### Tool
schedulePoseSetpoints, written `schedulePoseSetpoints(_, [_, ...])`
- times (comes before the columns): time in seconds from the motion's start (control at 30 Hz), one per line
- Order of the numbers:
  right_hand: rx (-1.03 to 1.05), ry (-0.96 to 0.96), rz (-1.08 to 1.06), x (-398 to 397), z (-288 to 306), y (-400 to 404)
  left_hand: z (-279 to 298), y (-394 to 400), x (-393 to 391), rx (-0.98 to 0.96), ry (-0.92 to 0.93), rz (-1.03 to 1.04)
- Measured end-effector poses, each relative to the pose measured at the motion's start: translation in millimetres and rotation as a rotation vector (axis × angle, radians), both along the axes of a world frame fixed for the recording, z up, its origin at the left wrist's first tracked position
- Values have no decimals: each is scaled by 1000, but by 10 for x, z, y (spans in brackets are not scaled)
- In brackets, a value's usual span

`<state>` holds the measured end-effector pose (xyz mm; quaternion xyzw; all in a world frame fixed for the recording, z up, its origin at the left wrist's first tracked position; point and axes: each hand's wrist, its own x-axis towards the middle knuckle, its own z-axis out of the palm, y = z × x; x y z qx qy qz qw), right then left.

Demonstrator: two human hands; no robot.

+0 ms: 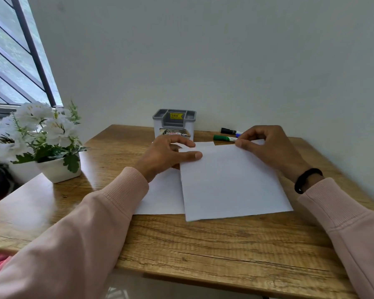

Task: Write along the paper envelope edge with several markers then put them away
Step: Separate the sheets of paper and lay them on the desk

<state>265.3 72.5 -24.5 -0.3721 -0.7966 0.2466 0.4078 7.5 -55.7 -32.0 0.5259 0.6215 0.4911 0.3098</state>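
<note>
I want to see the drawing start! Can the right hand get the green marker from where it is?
Probably yes. The green marker with the white barrel lies on the wooden table just beyond the right hand, nothing between them. That hand pinches the white paper envelope, so it must let go first.

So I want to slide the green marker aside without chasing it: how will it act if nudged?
The green marker looks round-bodied and lies flat on the smooth wooden table, so it will probably roll if pushed from the side. It seems rigid and light, so a gentle touch should move it. The black marker just behind may stop it.
</note>
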Motion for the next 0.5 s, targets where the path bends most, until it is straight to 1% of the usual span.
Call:
schedulePoseSetpoints(0.1, [-103, 157, -29, 30, -24, 30, 21, -22, 0, -45, -212, -14])
schedulePoseSetpoints(0.17, [-169, 231, -34, 35, -37, 34, 18, -28, 12, -28, -275, 9])
schedulePoseSetpoints(0.23, [-266, 305, -20, 36, -37, 27, -5, -5, -5, -8, -295, 52])
schedulePoseSetpoints(0.3, [-405, 378, 20, 48, -18, 13, -24, 22, -42, 13, -317, 91])
schedulePoseSetpoints(0.37, [-536, 408, 80, 70, -8, -1, -32, 38, -73, 23, -337, 113])
schedulePoseSetpoints(0.43, [-611, 398, 128, 90, -10, -4, -37, 44, -83, 25, -341, 120])
schedulePoseSetpoints(0.5, [-650, 431, 139, 98, -8, 1, -48, 52, -91, 29, -349, 124])
